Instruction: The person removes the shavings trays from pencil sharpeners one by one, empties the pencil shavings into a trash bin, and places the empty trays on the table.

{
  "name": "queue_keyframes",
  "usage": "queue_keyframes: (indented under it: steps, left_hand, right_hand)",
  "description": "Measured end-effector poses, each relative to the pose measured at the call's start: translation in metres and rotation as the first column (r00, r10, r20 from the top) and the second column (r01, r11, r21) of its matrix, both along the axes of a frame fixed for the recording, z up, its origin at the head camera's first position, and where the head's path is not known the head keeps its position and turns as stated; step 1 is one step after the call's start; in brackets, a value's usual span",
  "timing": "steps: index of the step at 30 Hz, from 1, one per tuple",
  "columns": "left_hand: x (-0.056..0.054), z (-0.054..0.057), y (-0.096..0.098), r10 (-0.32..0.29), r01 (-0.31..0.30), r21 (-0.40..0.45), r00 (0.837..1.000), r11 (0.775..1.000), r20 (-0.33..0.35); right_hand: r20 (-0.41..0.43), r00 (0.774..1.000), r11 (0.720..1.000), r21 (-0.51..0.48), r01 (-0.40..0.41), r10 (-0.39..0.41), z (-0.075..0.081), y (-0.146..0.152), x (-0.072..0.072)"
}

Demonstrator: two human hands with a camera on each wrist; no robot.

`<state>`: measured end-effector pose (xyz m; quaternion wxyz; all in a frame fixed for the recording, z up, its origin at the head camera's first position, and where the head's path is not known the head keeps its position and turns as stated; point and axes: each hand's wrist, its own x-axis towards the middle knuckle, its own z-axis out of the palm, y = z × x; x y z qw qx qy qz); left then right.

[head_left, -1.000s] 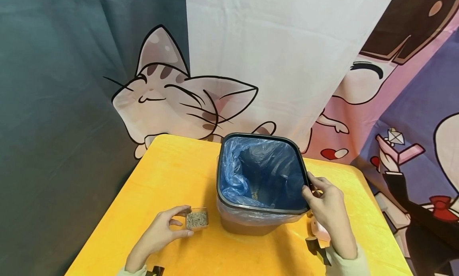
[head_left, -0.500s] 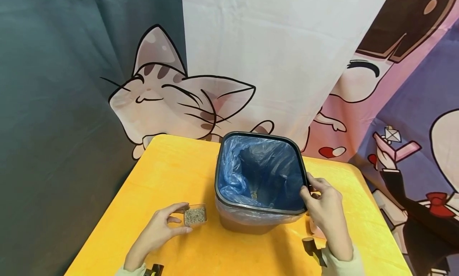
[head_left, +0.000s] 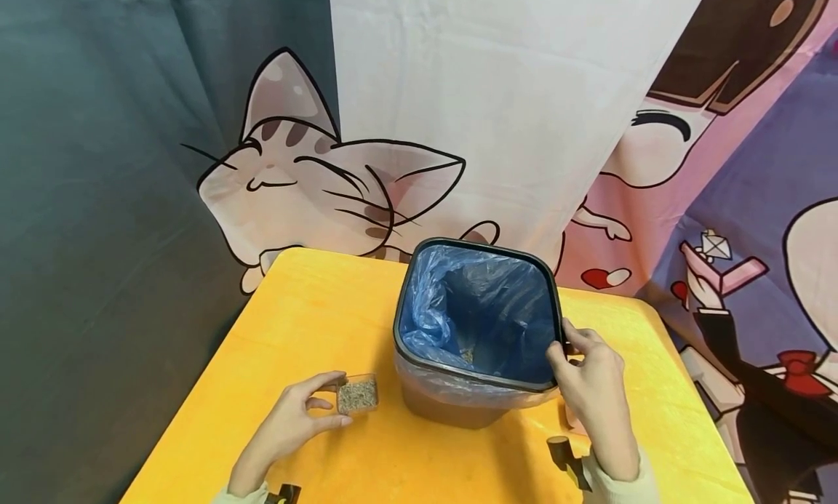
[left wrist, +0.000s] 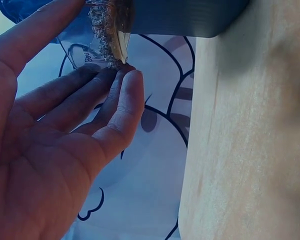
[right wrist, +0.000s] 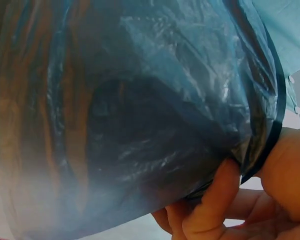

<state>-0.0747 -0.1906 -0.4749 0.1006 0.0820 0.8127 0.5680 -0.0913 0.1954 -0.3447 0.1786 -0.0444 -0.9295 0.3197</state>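
In the head view my left hand (head_left: 288, 420) pinches a small clear box (head_left: 358, 393) between thumb and fingers, left of the bin. Grey-brown crumbly bits fill it; the left wrist view shows these bits (left wrist: 106, 35) against the clear wall. A dark square trash bin (head_left: 452, 409) stands at the middle of the table, lined with a blue plastic bag (head_left: 428, 311). Some pale bits (head_left: 468, 355) lie deep inside the bag. My right hand (head_left: 592, 380) grips the bin's right rim, its thumb on top. In the right wrist view its fingers (right wrist: 210, 210) hold the bag's folded edge.
Yellow cloth covers the table (head_left: 294, 308). A pink object (head_left: 573, 420) lies on it beside my right wrist, mostly hidden. Behind the table hangs a curtain (head_left: 484, 111) printed with a cartoon cat.
The bin's rim has tilted or turned slightly under my right hand. My left hand and the small box stay almost in place. The pink object shows less than before.
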Motion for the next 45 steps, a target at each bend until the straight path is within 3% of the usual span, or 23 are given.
queue_keyframes:
  steps: [17,22,32,45]
  left_hand:
    - [-0.002,0.003,0.001,0.027,-0.027,0.012,0.999,1.0,0.025]
    - [-0.002,0.004,0.0,0.02,-0.02,0.007,1.0,1.0,0.003]
    - [-0.004,0.007,0.0,0.102,-0.103,0.011,0.995,0.995,0.02]
    - [-0.003,0.015,-0.007,0.088,-0.088,-0.026,0.996,0.996,0.003]
  right_hand:
    - [0.013,1.0,0.999,-0.031,-0.021,0.021,0.0,0.001,-0.004]
    - [0.037,0.999,1.0,-0.022,-0.009,0.01,0.0,0.001,-0.004]
    - [0.031,0.999,1.0,-0.014,0.014,-0.013,0.0,0.002,-0.004]
    - [0.026,0.999,0.999,-0.019,0.027,-0.027,0.001,0.003,-0.002]
